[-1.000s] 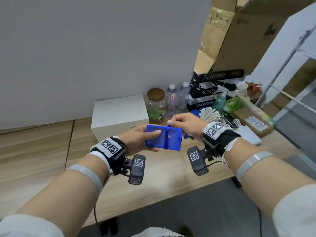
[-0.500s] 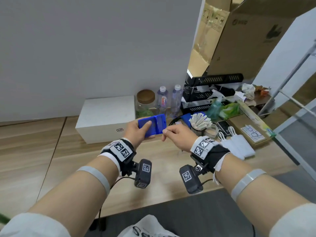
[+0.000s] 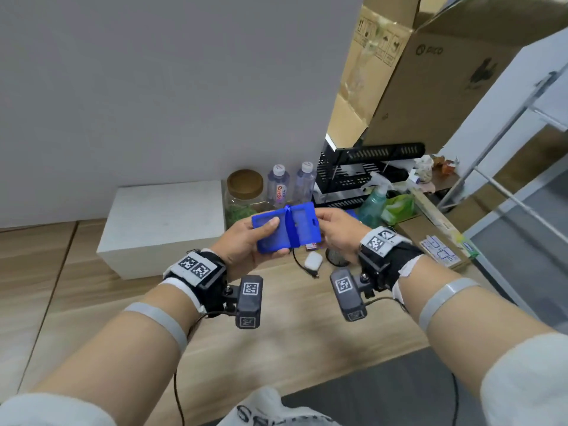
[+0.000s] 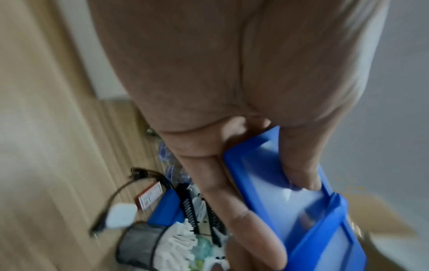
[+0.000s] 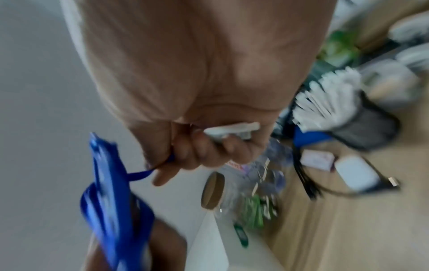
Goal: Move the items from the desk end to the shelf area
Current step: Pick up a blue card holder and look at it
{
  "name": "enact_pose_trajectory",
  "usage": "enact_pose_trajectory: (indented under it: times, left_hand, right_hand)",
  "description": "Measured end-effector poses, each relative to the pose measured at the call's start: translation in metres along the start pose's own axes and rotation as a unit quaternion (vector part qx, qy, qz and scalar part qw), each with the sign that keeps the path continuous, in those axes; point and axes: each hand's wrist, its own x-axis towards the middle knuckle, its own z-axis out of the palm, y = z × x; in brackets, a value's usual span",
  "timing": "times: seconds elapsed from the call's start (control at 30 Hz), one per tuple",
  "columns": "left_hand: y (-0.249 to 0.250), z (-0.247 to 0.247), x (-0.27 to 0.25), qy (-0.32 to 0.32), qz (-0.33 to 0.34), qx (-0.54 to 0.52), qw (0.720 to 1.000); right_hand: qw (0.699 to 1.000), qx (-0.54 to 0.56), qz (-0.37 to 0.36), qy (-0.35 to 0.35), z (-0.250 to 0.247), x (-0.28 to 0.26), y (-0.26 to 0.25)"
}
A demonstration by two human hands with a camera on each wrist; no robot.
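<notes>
Blurring right-wrist view obscures lanyard (image 5: 139, 175) pinch.

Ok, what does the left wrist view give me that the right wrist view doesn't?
Only the left wrist view shows the left hand, thumb pressed on the blue plastic badge holder's clear window. Only the right wrist view shows the right hand pinching the blue ribbon strap wound round the holder, plus the cork-lidded glass jar. Both show the holder, the black mesh cup of white sticks and the small white charger.
</notes>
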Motion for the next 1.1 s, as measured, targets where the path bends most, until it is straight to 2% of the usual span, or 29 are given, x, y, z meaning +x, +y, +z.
enact_pose_trajectory:
  times: [0.1, 0.27, 0.37, 0.43, 0.5, 0.57, 0.63, 0.77, 0.87, 0.97, 1.03, 1.1]
  left_hand:
    - [-0.003, -0.005, 0.017, 0.045, 0.024, -0.086, 0.995]
    - [-0.023, -0.018, 0.038, 0.094, 0.05, -0.041, 0.993]
    - [-0.035, -0.017, 0.041, 0.132, 0.082, 0.034, 0.987]
    - [-0.041, -0.013, 0.043, 0.163, 0.114, 0.115, 0.973]
    - [-0.046, -0.011, 0.047, 0.193, 0.156, 0.248, 0.937]
    - [-0.05, -0.009, 0.053, 0.194, 0.182, 0.344, 0.9]
    - [-0.054, -0.001, 0.058, 0.185, 0.176, 0.367, 0.894]
    - [-0.066, 0.019, 0.066, 0.193, 0.144, 0.36, 0.901]
    - [-0.078, 0.027, 0.068, 0.2, 0.123, 0.388, 0.891]
    - [-0.088, 0.03, 0.065, 0.195, 0.098, 0.402, 0.889]
    - [-0.093, 0.028, 0.063, 0.192, 0.08, 0.424, 0.882]
    - [-0.098, 0.023, 0.063, 0.196, 0.036, 0.444, 0.874]
  right_hand:
    - [0.999, 0.036, 0.037, -0.01, 0.027, 0.001, 0.013]
    - [0.997, 0.009, 0.072, 0.029, 0.046, 0.011, 0.033]
    - [0.992, 0.027, 0.124, 0.007, 0.042, 0.013, 0.043]
    - [0.985, 0.072, 0.158, -0.018, 0.036, 0.015, 0.049]
    - [0.976, 0.107, 0.185, -0.031, 0.028, 0.02, 0.054]
    - [0.97, 0.123, 0.205, -0.034, 0.019, 0.025, 0.059]
    - [0.965, 0.143, 0.215, -0.042, 0.009, 0.031, 0.063]
    - [0.944, 0.22, 0.232, -0.079, -0.011, 0.04, 0.073]
    - [0.898, 0.335, 0.245, -0.145, -0.028, 0.045, 0.082]
    - [0.866, 0.374, 0.257, -0.211, -0.037, 0.053, 0.088]
    - [0.877, 0.342, 0.264, -0.211, -0.036, 0.058, 0.09]
    - [0.899, 0.29, 0.276, -0.179, -0.031, 0.063, 0.093]
